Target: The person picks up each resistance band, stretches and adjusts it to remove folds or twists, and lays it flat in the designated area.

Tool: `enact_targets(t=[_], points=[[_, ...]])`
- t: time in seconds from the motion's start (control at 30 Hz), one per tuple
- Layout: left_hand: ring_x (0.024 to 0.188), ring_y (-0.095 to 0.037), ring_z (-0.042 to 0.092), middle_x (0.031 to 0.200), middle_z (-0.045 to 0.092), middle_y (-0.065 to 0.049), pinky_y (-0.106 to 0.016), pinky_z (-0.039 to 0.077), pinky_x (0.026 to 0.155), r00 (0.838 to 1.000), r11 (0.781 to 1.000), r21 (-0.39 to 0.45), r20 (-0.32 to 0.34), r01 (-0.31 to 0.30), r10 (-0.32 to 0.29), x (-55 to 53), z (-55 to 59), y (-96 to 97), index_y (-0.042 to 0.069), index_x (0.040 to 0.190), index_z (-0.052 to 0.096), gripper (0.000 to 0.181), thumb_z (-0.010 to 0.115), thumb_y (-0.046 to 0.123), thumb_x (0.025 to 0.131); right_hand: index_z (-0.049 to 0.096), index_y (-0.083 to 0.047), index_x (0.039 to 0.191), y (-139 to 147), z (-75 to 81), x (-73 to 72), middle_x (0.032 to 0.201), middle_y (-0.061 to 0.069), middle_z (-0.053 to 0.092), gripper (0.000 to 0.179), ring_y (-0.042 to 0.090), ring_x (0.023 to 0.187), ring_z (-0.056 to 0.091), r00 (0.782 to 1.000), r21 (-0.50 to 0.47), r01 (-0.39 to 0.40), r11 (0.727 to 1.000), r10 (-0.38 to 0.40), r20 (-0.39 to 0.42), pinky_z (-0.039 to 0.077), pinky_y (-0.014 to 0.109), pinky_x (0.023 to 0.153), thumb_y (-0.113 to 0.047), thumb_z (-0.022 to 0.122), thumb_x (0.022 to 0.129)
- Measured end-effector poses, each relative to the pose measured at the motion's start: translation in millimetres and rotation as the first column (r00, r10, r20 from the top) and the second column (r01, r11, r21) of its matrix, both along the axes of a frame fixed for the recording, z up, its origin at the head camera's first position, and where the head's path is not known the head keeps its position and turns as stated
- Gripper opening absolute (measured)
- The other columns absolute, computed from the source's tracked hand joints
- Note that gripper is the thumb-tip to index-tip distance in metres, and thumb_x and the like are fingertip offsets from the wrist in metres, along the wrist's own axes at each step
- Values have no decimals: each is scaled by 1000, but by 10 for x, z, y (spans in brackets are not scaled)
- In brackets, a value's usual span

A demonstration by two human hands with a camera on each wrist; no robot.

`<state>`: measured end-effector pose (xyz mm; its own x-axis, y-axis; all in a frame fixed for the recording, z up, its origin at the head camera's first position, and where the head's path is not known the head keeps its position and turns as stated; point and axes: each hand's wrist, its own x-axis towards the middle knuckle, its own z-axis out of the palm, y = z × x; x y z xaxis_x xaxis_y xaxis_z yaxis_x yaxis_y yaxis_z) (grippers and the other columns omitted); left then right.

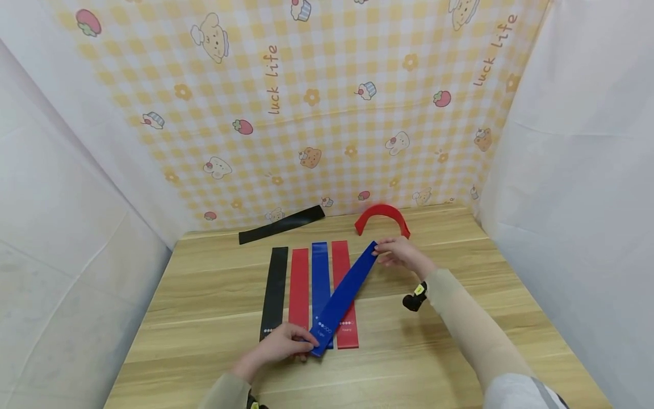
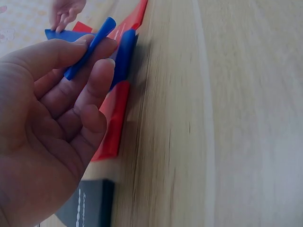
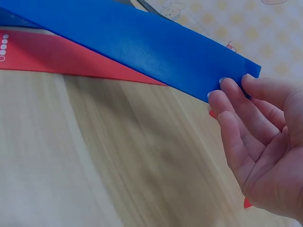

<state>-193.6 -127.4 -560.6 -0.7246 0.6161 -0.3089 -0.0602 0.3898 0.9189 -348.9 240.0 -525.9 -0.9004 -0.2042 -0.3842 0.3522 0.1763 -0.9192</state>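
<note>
A blue resistance band, printed "Light" near its lower end, is stretched flat and slanting between both hands. My left hand pinches the near end between thumb and fingers; the left wrist view shows that end edge-on. At the far end, my right hand pinches the other tip, thumb on one side and fingertips on the other, as the right wrist view shows. The held band crosses above a second blue band and a red band marked "Heavy", covering parts of both.
Left of these lie another red band and a black band, side by side on the wooden table. Farther back are a slanted black band and a curved red band, near the patterned cloth backdrop.
</note>
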Motion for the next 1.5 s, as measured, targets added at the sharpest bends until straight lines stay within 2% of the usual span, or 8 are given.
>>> enact_targets(t=[0.1,0.3,0.43,0.57,0.8,0.97,1.33,1.5], points=[[66,-22,66,83,71,-7,-22,48,56,1000,1000,8,14,9,-9,-1,14,56,9,99,76,14,63,14,94,52,4,125,-19,28,-40,104,12,70,35,29,91,70,1000,3,-8,1000,8,-19,55,43,80,-17,58,98],[61,-16,61,77,70,-11,-22,45,53,1000,1000,13,14,13,-13,20,25,166,11,100,76,15,62,15,95,52,4,128,-65,107,-89,105,10,70,36,35,101,66,1000,15,9,1000,-8,-25,55,43,81,-17,56,99],[56,-14,56,73,69,-13,-20,39,48,1000,1000,21,7,10,-10,48,16,233,12,99,76,15,63,15,94,53,5,128,-96,156,-116,105,11,69,36,32,95,69,1000,11,22,1000,-22,-23,57,39,76,-16,56,99],[52,-13,52,70,68,-13,-20,36,46,1000,1000,22,3,2,-2,65,10,287,13,99,77,14,64,15,93,53,6,128,-119,188,-145,111,20,67,37,23,84,71,999,16,22,1000,-21,-39,57,35,71,-16,57,99],[53,-12,53,69,68,-9,-20,36,47,1000,1000,0,12,-9,9,78,0,397,16,98,77,13,65,19,93,56,6,123,-156,229,-198,111,22,66,33,30,91,70,997,35,23,999,-20,-70,53,46,83,-16,57,98],[51,-10,51,66,67,-6,-20,36,46,1000,1000,15,18,-13,13,90,-21,505,17,98,77,13,66,19,93,56,6,122,-172,255,-232,108,19,68,32,36,97,68,996,41,30,999,-27,-82,54,46,81,-16,57,99],[61,-17,61,80,70,-5,-22,44,54,999,999,24,6,-48,48,93,-45,671,19,99,77,13,66,19,93,53,6,128,-185,322,-272,116,22,65,35,44,109,59,996,42,41,998,-38,-78,51,50,87,-16,54,100],[63,-19,64,86,71,-3,-21,45,56,998,997,50,15,-59,58,93,-55,736,17,99,77,13,65,18,94,52,5,131,-177,316,-307,120,23,63,37,41,106,62,996,46,50,998,-46,-74,47,53,92,-16,53,101]])
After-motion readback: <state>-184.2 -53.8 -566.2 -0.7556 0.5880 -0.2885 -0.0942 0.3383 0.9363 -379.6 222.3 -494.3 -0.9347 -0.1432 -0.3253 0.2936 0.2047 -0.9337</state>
